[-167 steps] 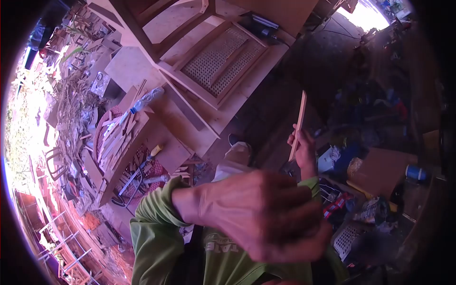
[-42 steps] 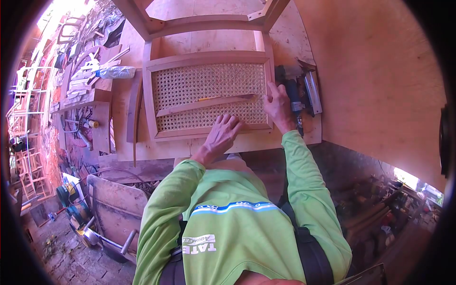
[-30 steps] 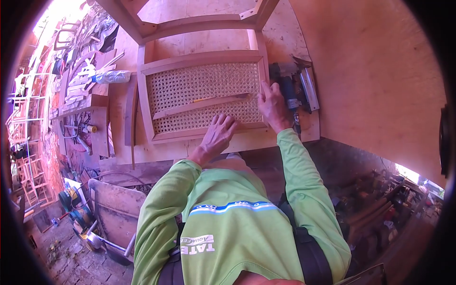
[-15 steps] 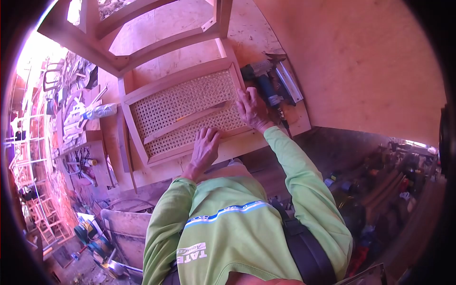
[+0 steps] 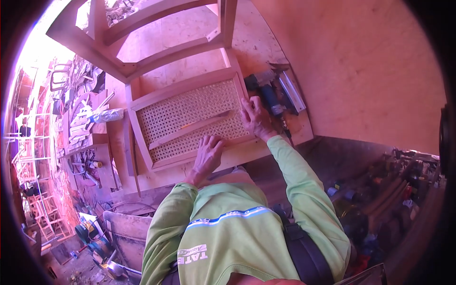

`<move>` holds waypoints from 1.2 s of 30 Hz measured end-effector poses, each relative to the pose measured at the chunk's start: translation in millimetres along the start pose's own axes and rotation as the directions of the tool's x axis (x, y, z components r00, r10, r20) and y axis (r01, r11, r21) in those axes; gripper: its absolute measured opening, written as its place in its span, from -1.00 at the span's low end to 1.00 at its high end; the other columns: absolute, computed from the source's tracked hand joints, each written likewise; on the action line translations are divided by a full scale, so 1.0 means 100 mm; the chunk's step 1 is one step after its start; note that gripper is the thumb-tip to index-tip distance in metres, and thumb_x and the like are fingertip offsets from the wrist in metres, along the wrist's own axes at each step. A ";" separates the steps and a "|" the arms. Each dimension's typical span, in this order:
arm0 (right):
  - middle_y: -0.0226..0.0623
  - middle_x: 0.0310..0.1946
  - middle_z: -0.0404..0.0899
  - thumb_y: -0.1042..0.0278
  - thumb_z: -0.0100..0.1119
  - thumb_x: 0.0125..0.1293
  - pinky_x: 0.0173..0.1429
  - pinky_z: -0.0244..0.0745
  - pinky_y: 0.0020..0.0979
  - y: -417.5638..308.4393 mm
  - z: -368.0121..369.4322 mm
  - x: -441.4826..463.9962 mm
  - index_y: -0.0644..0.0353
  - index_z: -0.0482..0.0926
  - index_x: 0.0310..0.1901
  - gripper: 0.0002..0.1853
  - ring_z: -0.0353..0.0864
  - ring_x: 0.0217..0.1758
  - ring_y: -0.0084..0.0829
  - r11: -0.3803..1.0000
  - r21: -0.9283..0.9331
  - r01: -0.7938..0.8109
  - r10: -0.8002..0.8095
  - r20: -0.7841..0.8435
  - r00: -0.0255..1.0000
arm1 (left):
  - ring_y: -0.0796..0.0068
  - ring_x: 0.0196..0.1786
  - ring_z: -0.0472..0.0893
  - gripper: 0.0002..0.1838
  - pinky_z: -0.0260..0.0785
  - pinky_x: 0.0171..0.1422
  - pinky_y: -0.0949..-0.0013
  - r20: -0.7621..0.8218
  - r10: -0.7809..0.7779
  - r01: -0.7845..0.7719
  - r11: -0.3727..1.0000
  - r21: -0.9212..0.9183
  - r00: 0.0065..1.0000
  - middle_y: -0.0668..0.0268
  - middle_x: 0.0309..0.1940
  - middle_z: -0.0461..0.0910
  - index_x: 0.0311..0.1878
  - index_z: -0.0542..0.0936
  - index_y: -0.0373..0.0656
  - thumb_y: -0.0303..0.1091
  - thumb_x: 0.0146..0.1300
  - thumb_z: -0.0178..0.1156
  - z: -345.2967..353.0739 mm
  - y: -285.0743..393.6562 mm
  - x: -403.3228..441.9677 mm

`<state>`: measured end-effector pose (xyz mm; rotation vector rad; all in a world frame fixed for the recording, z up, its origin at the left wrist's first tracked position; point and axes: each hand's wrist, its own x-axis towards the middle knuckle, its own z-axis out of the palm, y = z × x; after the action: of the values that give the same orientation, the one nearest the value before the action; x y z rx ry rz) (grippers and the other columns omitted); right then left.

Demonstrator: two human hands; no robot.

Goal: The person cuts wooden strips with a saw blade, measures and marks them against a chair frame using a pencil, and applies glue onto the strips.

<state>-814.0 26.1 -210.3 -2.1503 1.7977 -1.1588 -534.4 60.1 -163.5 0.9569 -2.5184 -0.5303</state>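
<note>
A wooden frame with a woven cane panel (image 5: 190, 107) lies flat on the workbench, joined to an upright chair frame (image 5: 166, 54) behind it. Across the cane rests a thin curved wood strip (image 5: 166, 139), with a pencil (image 5: 192, 125) lying along it. My left hand (image 5: 207, 154) has its fingers curled over the near rail, close to the strip. On the right rail, my right hand (image 5: 257, 117) bends its fingers over the wood; its thumb is hard to make out. A nail gun (image 5: 268, 92) with a hose lies just right of that hand.
A metal-edged tool (image 5: 292, 92) lies beside the nail gun near the right edge of the workbench (image 5: 259, 35). A large wooden board (image 5: 361, 71) stands to the right. Wood offcuts (image 5: 80, 128) and a plastic-wrapped bundle (image 5: 107, 115) are at left. Machine parts clutter the floor.
The view has shifted slightly, so the bench and frame appear lower and a little to the right. Both hands keep their places on the frame.
</note>
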 end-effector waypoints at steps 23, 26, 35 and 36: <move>-0.05 -0.03 0.55 0.20 0.49 0.42 -0.03 0.67 0.07 -0.22 -0.03 0.27 0.18 0.61 0.06 -0.66 0.69 0.04 0.10 0.969 -0.087 -0.229 0.222 -0.090 0.971 | -0.13 0.24 0.58 -0.55 0.50 0.35 -0.11 -0.215 -0.268 0.254 0.963 -0.091 0.939 0.02 0.19 0.63 0.37 0.62 -0.21 -0.52 0.43 0.36 -0.57 0.41 -0.41; -0.02 -0.11 0.58 0.24 0.39 0.48 -0.04 0.66 0.09 -0.25 0.09 0.24 0.17 0.60 -0.09 -0.79 0.69 -0.05 0.14 0.926 -0.217 -0.309 0.307 -0.046 0.951 | -0.15 0.16 0.60 -0.59 0.52 0.29 -0.10 -0.292 -0.326 0.318 0.945 -0.077 0.899 0.02 0.12 0.65 0.31 0.65 -0.22 -0.55 0.42 0.34 -0.75 0.26 -0.53; 0.07 -0.13 0.69 0.23 0.39 0.40 0.09 0.59 0.14 -0.15 0.29 0.35 0.25 0.62 -0.18 -0.76 0.72 -0.01 0.20 0.767 -0.254 -0.590 0.585 -0.101 0.804 | -0.07 0.07 0.65 -0.63 0.58 0.14 0.01 -0.300 -0.350 0.318 0.936 -0.152 0.887 0.07 0.02 0.69 0.22 0.68 -0.24 -0.64 0.36 0.32 -1.11 -0.04 -1.36; 0.07 -0.13 0.69 0.23 0.39 0.40 0.09 0.59 0.14 -0.09 0.33 0.37 0.25 0.62 -0.18 -0.76 0.72 -0.01 0.20 0.768 -0.267 -0.582 0.583 -0.084 0.808 | -0.07 0.07 0.65 -0.63 0.58 0.14 0.01 -0.298 -0.370 0.333 0.928 -0.167 0.880 0.07 0.02 0.69 0.22 0.68 -0.24 -0.64 0.36 0.32 -1.14 -0.03 -1.45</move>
<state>-786.8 -15.7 -211.1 -1.4764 2.4960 -0.7721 -378.0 134.6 -100.7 1.3500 -2.0101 -0.5580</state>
